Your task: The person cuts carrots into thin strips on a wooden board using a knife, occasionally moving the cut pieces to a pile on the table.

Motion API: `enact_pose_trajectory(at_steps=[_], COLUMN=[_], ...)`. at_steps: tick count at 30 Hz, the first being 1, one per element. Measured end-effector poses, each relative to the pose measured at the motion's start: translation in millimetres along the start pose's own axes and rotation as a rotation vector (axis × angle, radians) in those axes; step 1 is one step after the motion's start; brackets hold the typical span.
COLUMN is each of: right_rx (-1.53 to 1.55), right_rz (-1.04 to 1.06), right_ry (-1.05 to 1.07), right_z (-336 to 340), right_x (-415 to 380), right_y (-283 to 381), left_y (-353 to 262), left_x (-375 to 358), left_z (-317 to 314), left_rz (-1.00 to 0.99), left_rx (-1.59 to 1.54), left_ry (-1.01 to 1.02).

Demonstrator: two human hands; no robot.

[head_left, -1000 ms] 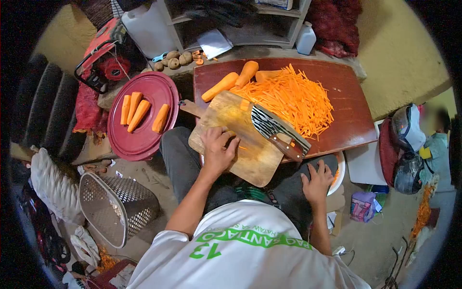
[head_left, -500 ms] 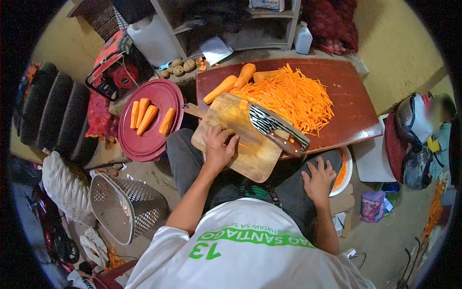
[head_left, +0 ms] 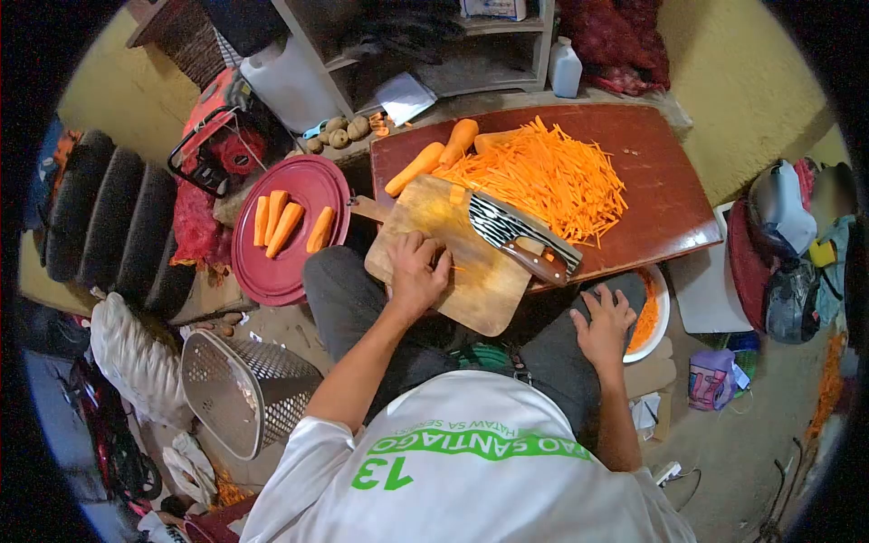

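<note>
My left hand (head_left: pixel 419 274) rests on the wooden cutting board (head_left: pixel 493 294), fingers loosely bent and apart from the thumb, with nothing visible in it. A thin carrot strip (head_left: pixel 460 268) lies by its thumb. Across the board's right side is a cleaver (head_left: pixel 507 226) with a striped blade and brown handle, untouched by either hand. Spread out on my right thigh, my right hand (head_left: pixel 604 328) is open and holds nothing. Beyond the board, a heap of carrot strips (head_left: pixel 552 181) covers part of the red table (head_left: pixel 665 213), beside whole peeled carrots (head_left: pixel 418 169).
Several peeled carrots lie on a round red lid (head_left: pixel 308 185) at left. A white basin (head_left: pixel 663 312) with orange shreds stands by my right knee. A perforated basket (head_left: pixel 262 385) leans on the floor, near a white sack (head_left: pixel 136 357). Potatoes (head_left: pixel 338 138) sit behind the table.
The view has shifted slightly. Both hands keep nearly the same places, the left on the board and the right on the thigh. The cleaver stays put.
</note>
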State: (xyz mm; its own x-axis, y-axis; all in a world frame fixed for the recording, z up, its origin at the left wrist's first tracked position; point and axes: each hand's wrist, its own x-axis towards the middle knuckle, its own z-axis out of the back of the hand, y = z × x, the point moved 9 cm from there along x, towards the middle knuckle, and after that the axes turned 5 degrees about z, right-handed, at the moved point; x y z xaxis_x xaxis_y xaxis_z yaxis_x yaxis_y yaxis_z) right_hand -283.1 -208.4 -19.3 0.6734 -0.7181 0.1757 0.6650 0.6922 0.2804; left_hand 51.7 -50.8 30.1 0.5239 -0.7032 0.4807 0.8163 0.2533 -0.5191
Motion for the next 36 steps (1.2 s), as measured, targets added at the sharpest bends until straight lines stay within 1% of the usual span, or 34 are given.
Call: enact_pose_trajectory(at_steps=[2, 6, 10, 13, 16, 19, 22, 25, 28, 31, 34, 36], right_rx=[-0.006, -0.055, -0.079, -0.129, -0.181, -0.267, -0.351, -0.376, -0.327, 0.097, 0.202, 0.227], right_rz=[-0.017, 0.001, -0.012, -0.005, -0.012, -0.055, -0.057, -0.05, 0.045, 0.05, 0.237, 0.3], right_ry=[0.011, -0.009, 0.015, 0.049, 0.076, 0.031, 0.074, 0.1, 0.119, 0.068, -0.003, 0.019], right_z=[-3, -1, -2, -1, 7, 21, 15, 18, 43, 51, 59, 64], right_x=[3, -3, -4, -5, -12, -26, -41, -44, -34, -25, -3, 20], right_y=[0, -1, -1, 2, 7, 9, 7, 15, 57, 82, 119, 140], left_y=[3, 2, 2, 1, 5, 4, 3, 0, 4, 5, 25, 31], left_x=[0, 0, 0, 5, 12, 18, 16, 16, 16, 16, 17, 21], left_z=[-5, -5, -5, -4, -6, -6, -7, -5, -7, 6, 7, 17], left_rz=[-0.01, -0.029, -0.011, -0.032, -0.023, -0.064, -0.096, -0.082, -0.06, -0.077, -0.007, -0.02], left_rx=[0.02, 0.036, 0.059, 0.044, 0.015, 0.008, 0.026, 0.06, 0.05, -0.072, -0.125, -0.118], left_ry=[0.05, 0.039, 0.028, 0.033, 0.089, 0.068, 0.066, 0.14, 0.192, 0.099, 0.05, 0.051])
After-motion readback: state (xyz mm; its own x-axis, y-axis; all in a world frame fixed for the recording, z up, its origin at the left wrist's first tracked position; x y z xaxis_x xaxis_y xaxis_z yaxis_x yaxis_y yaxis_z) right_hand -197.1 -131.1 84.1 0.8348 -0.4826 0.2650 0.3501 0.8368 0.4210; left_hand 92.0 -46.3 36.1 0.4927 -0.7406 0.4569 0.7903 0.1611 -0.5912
